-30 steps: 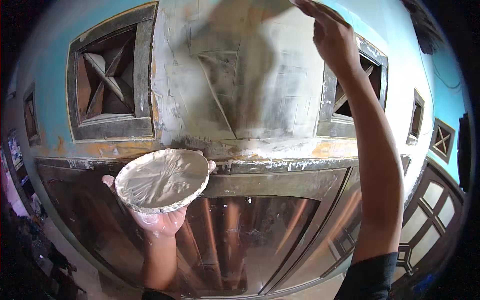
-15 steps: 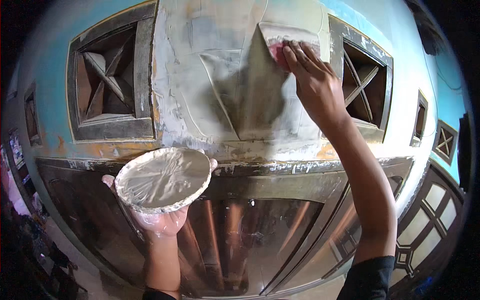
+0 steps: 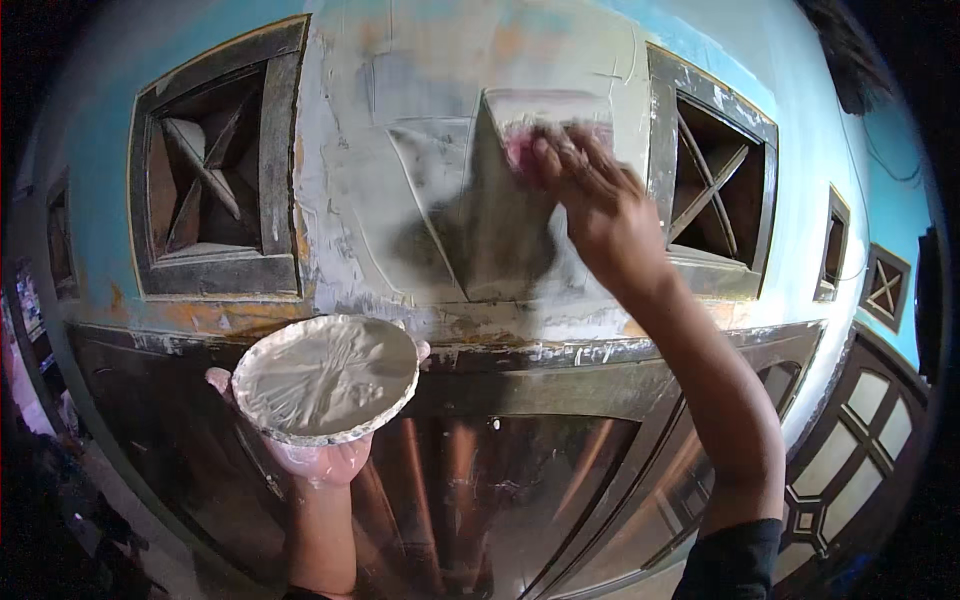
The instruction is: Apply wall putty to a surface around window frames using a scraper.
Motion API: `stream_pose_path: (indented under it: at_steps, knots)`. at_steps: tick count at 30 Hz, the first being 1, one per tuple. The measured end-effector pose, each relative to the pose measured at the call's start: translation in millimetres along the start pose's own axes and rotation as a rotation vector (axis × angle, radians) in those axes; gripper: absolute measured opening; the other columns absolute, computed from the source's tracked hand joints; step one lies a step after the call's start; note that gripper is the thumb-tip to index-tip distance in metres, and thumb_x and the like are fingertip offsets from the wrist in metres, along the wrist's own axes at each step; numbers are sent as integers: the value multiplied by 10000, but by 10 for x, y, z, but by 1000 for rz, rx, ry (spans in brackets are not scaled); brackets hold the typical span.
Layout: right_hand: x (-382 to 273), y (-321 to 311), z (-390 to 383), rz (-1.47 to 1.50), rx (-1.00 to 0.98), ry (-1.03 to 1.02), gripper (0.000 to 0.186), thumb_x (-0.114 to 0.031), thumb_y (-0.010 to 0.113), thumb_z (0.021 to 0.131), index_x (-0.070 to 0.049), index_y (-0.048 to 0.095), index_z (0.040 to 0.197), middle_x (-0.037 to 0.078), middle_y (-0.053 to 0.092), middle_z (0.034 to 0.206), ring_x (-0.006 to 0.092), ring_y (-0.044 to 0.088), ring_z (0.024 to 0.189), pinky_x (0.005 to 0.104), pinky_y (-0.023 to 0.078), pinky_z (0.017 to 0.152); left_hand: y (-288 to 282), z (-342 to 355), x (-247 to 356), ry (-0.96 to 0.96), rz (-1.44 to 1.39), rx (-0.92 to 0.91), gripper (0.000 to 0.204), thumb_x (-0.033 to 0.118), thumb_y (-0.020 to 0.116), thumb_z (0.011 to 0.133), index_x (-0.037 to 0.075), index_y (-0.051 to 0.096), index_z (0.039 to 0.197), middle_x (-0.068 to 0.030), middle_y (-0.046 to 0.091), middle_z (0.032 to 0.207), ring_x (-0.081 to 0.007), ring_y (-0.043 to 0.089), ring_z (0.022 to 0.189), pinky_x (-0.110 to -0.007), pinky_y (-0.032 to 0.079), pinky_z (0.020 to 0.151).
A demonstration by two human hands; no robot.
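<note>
Lying against the grey-smeared wall, as far as can be judged, a broad blade is placed between two vents, nearer the right vent than the left vent. Its wide edge is turned upward and runs roughly level across the view, while its reddish lower part is grasped by the right hand, slightly blurred, the fingers laid over it; the blade is thus set up and to the left of that hand, and the forearm is brought in from the lower right. Well apart, below and to the left of the blade, a round dish of pale paste is supported from beneath by the left hand, its fingertips showing at the rim. Under both, a dark wooden panel is seen.
</note>
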State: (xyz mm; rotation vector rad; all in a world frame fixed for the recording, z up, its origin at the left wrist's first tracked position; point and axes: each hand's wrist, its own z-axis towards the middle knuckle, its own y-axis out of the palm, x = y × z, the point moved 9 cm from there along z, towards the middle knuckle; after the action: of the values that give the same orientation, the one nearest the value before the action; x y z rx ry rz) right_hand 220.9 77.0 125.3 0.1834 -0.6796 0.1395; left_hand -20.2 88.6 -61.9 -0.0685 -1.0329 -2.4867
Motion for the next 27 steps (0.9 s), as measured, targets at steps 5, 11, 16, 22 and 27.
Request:
stream_pose_path:
  at_steps: [5,11,16,22,27]
  knots:
    - [-162,-332,-124,107,-61,11,487,-53,569,921,-113,617,1402,99,631,1405,312,550,1373,453,537,956,-68,-14,6,25,16,80,1190,849,458,868,-53,177,1592,-371,183,1615,-593,149,1483,-714,134,1215]
    - [740,-173,472,-16,159,40,459,0,547,905,-199,659,1303,67,662,1357,336,620,1258,450,563,958,182,32,-113,-85,-174,-87,1157,850,427,883,-52,233,1580,-365,224,1606,-579,218,1474,-733,272,1162]
    - [225,-37,-211,4,10,53,538,65,563,864,-71,609,1383,126,643,1384,333,591,1324,417,540,955,-87,-28,-47,-21,-195,-91,1153,850,424,885,-49,232,1581,-362,230,1605,-575,233,1470,-730,300,1148]
    - [-518,-363,-748,192,-273,-5,518,-85,578,924,-48,578,1441,141,540,1506,365,452,1453,451,486,978,-159,-62,-46,-6,-98,25,1181,842,470,873,-56,188,1587,-372,194,1610,-601,185,1470,-715,284,1163]
    - [320,-498,28,-14,158,26,471,27,587,916,-194,678,1321,85,700,1285,332,595,1315,446,575,881,-79,-34,-65,-8,-88,24,1190,840,481,869,-59,179,1587,-376,183,1611,-606,169,1470,-711,279,1167]
